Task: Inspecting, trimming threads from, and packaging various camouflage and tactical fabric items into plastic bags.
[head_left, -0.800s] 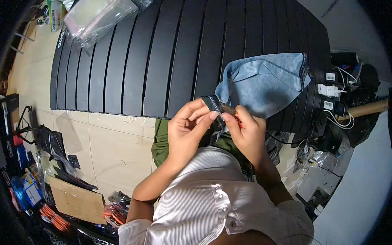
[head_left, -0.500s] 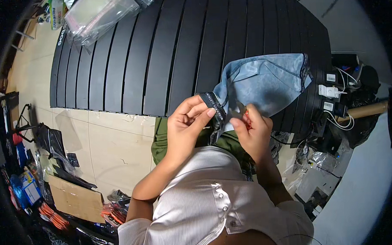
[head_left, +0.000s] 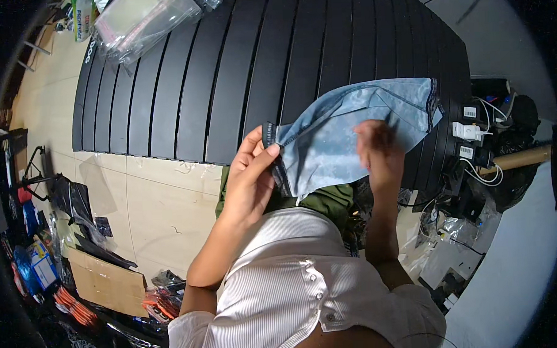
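Mottled light-blue soft fabric garment (head_left: pixel 327 163) spreads right of the left hand's (head_left: pixel 247 181) fingers, beneath the right hand (head_left: pixel 379 149), partly on a smooth black slatted table (head_left: pixel 220 84). Left fingers pinch its narrow dark band (head_left: pixel 281 177); slack pressure could cause slippage. Right fingers blurred: grip indeterminable.

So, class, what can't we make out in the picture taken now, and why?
- Right hand, head view: blurred, so whether it holds anything is unclear.
- Blue cloth, head view: its underside faces away, and the right hand covers part of it.
- Clear plastic packet and black slatted table, head view: cut off by the top edge.
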Demonstrator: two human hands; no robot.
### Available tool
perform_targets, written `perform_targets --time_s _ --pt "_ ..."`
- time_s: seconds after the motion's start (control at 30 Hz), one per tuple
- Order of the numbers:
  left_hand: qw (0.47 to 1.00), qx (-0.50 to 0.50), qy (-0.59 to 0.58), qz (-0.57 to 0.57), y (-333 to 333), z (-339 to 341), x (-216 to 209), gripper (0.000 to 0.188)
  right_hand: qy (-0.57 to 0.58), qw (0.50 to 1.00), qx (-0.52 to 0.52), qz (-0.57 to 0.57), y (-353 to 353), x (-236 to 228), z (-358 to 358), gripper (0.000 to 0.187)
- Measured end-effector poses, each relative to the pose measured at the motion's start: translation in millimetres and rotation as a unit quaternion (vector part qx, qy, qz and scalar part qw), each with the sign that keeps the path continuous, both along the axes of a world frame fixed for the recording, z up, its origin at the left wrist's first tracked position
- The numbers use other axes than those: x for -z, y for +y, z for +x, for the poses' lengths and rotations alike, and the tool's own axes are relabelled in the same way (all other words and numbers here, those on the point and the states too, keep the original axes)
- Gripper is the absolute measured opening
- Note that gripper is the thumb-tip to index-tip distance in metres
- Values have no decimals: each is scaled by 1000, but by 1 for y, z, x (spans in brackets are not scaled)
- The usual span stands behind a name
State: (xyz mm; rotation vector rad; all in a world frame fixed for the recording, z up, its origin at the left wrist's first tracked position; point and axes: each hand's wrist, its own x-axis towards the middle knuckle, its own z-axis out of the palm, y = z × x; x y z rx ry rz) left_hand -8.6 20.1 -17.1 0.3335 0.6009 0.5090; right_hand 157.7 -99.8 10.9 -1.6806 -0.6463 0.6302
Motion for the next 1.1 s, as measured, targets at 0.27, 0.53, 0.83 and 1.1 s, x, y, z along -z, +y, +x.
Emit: perform_targets --time_s 0.27,0.53,0.83,1.1 --pt "960 -132 140 202 4 3 24 64 -271 944 -85 -169 6 45 -3 18" --pt "948 -123 182 231 6 1 36 62 -379 910 -88 -143 0 56 -1 14" --pt "942 -139 182 243 6 0 43 58 -184 969 51 -158 6 43 13 12" --pt "937 -121 199 259 7 -4 48 54 -207 964 -2 -169 5 39 11 13"
